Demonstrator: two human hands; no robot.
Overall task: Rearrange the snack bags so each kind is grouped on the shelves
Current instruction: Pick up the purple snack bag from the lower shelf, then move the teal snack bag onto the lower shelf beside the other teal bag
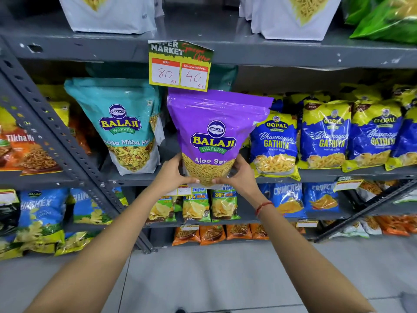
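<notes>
A purple Balaji Aloo Sev bag [214, 123] stands upright at the front of the middle shelf [316, 175]. My left hand [173, 175] grips its lower left corner and my right hand [241, 175] grips its lower right corner. To its left stands a teal Balaji Khatta Mitha bag [126, 123], slightly tilted. To its right sits a row of blue and yellow Gopal Gathiya bags [325, 134]. More teal bags are partly hidden behind the purple one.
A yellow price tag [180, 66] hangs from the upper shelf just above the purple bag. White bags [108, 14] and green bags [383, 21] sit above. Blue Crunchex bags [286, 199], green chip bags [223, 206] and orange bags [212, 233] fill lower shelves. A slanted grey brace [56, 136] crosses left.
</notes>
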